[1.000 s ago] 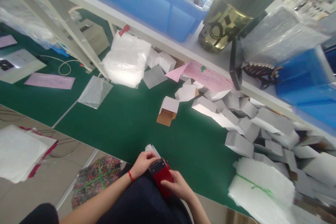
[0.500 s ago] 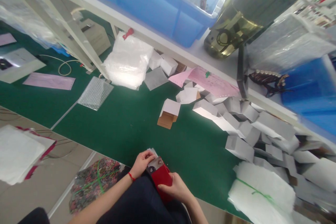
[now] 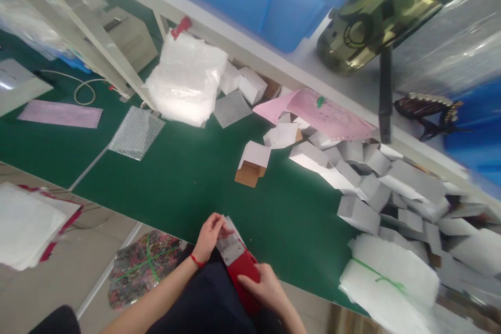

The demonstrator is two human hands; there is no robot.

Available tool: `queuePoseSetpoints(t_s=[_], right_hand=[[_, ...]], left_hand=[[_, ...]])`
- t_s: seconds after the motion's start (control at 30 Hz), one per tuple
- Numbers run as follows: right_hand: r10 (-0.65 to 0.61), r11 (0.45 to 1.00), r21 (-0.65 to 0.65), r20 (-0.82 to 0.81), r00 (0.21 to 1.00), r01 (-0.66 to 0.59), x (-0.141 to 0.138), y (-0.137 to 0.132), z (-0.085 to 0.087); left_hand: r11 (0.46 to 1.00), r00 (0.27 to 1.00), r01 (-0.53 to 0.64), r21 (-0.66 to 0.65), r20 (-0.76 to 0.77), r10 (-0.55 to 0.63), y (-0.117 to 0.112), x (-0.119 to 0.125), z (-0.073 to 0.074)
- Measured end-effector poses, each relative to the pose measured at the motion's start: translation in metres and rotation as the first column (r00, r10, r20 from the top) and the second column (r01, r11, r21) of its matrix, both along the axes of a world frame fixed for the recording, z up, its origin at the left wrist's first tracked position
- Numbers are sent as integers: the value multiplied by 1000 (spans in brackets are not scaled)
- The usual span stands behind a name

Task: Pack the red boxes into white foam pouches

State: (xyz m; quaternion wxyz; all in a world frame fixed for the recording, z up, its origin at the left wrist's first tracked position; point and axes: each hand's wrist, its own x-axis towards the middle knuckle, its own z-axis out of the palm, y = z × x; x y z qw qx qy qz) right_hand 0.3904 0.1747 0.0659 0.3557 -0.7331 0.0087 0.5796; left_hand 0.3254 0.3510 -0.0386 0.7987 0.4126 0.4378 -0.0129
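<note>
Where the green surface (image 3: 176,188) ends at the person's lap, both hands meet on one object at the lower centre of the head view. The left hand (image 3: 209,234), with a red string at the wrist, has its fingertips pinched together on the upper end of a clear-wrapped grey item (image 3: 230,244). This item sticks partway out of the mouth of a red pouch (image 3: 245,277). The right hand (image 3: 266,288) is clasped around the pouch's lower half, thumb on top. The pouch lies over the dark-clothed lap, its open end angled toward the surface edge. Beyond, on the surface, an open small carton (image 3: 252,163) lies alone. To its right is a heap of small white boxes (image 3: 364,182), with a pink sheet (image 3: 331,117) behind it. A bubble-wrap piece (image 3: 136,133) and a stack of white bags (image 3: 188,83) lie to the left.
</note>
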Motion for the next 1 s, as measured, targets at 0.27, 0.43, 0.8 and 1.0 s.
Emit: queuePoseSetpoints(t_s=[0.27,0.43,0.8,1.0], right_hand=[[-2,996,-86,36,999,5,-1,16,-10],[14,981,-194,97,995,5,-3,31,-9],[-16,975,-222,63,998,30,-9,29,-28],[-30,976,-216,51,998,40,-10,26,-32]], left_hand=[[998,999,-27,63,26,25,-1,-1,1],[985,999,17,171,31,-23,1,0,3],[734,970,191,652,-12,-242,33,8,2],[729,948,278,625,-56,-313,37,5,-36]])
